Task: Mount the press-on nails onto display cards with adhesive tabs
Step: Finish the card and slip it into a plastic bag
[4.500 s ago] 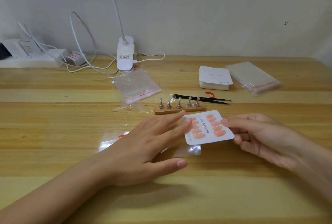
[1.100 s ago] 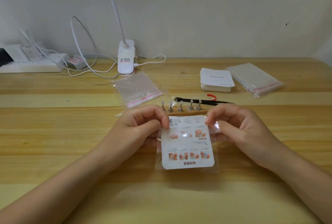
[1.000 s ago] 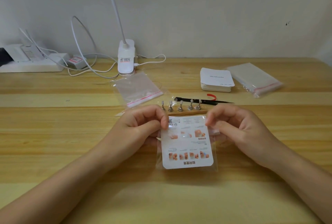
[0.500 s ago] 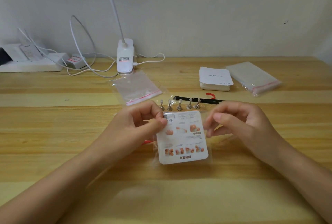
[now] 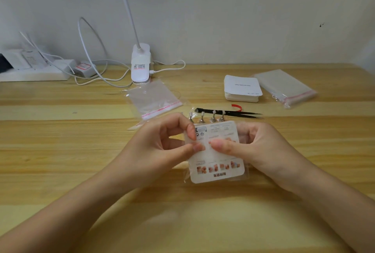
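Note:
A white display card (image 5: 218, 163) sits inside a clear plastic sleeve (image 5: 246, 174), printed back side up, held just above the wooden table (image 5: 60, 151). My left hand (image 5: 160, 147) pinches the sleeve's upper left edge between thumb and forefinger. My right hand (image 5: 251, 149) grips the right side, its thumb lying across the card's middle. The nails on the card's other face are hidden. Behind the card stands a small wooden nail holder with metal pegs (image 5: 212, 118).
Black tweezers (image 5: 229, 113) and a red strip (image 5: 236, 106) lie behind the holder. A stack of white cards (image 5: 242, 88) and a pack of clear bags (image 5: 284, 86) sit at the back right. An empty clear bag (image 5: 154, 99), a lamp base (image 5: 141, 64) and cables stand at the back.
The card was turned face down and slid into the sleeve. Since half a second ago both thumbs have moved inward onto the card's middle, and the sleeve sits slightly nearer me.

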